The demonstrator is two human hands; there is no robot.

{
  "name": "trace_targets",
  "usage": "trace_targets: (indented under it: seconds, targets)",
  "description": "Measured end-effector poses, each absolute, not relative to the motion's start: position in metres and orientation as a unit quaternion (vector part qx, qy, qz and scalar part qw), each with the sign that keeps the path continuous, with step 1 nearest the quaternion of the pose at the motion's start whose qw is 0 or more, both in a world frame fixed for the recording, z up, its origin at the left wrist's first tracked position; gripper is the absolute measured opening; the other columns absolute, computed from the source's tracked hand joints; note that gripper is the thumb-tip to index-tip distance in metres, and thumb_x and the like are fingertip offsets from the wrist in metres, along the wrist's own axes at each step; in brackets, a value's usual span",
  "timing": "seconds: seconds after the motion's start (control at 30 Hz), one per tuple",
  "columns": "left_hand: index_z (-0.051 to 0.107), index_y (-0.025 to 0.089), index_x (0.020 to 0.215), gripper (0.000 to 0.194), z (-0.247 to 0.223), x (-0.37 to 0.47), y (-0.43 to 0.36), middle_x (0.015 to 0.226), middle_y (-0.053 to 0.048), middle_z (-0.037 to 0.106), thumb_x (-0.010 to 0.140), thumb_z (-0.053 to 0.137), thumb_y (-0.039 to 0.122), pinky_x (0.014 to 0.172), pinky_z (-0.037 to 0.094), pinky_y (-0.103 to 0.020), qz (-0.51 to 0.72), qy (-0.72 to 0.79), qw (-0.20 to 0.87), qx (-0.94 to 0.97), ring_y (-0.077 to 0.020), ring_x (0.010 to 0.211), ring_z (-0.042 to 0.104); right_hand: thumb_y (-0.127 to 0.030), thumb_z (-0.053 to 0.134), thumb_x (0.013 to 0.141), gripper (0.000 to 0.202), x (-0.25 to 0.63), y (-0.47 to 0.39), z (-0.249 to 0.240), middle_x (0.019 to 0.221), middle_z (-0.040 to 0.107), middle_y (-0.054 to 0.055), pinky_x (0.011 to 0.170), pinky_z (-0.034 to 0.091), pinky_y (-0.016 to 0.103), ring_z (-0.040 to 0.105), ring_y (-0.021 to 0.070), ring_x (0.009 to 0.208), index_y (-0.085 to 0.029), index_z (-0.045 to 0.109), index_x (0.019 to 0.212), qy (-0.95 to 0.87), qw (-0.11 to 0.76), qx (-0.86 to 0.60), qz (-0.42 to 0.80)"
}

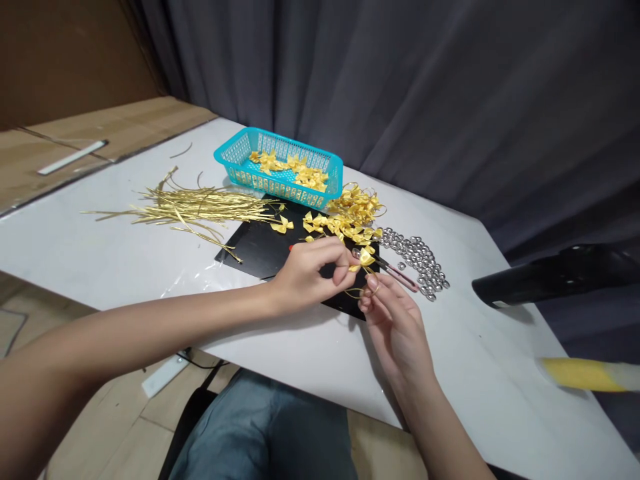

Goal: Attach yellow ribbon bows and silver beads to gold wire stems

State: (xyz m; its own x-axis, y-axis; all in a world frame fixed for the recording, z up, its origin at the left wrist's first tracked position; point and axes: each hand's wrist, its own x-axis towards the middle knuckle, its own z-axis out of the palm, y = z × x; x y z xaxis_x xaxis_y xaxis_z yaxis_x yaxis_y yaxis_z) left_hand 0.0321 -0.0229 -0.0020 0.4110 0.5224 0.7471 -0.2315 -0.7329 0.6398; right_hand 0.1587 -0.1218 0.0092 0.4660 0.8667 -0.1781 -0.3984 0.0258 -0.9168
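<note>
Between thumb and fingers, my left hand [317, 270] pinches a yellow ribbon bow [367, 257] above a black mat [257, 240]. Just to its right, my right hand [395, 320] pinches a thin gold cord [356, 292] that loops below the bow. How the cord joins the bow is hidden by the fingers. Behind the hands lies a pile of loose yellow bows [340, 227]. A slim pinkish tool [400, 275], perhaps tweezers, rests beside the bow, partly covered.
A blue plastic basket [280, 192] with yellow bows inside stands at the back. Gold cords [200, 203] lie in a bundle at left. Silver beads [423, 260] are spread at right, near a black object [550, 273] and a yellow object [583, 375] at the table's right side.
</note>
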Motion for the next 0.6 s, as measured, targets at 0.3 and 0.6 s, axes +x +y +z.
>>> trace_targets:
  seconds: [0.3,0.6]
  targets:
    - [0.043,0.019,0.059,0.032,-0.0039,0.0326,-0.022,0.072,-0.003,0.065,0.079,0.061,0.003,0.07,0.053,-0.023,0.532,0.079,0.328,0.777,-0.0151,0.082,0.07,-0.027,0.09,0.055,0.024,0.1588,-0.119,0.0078,0.072,0.064,-0.002,0.053,0.048,0.016,0.05,0.0062,0.058,-0.02,0.075,0.072,-0.186,0.691,-0.494,0.494]
    - [0.045,0.018,0.059,0.031,-0.0042,0.0318,-0.0217,0.071,-0.003,0.065,0.082,0.064,0.007,0.069,0.053,-0.023,0.524,0.083,0.346,0.774,-0.016,0.083,0.071,-0.03,0.086,0.064,0.017,0.1569,-0.1233,0.0067,0.07,0.065,-0.001,0.055,0.046,0.019,0.051,0.0066,0.056,-0.021,0.077,0.074,-0.28,0.655,-0.535,0.455]
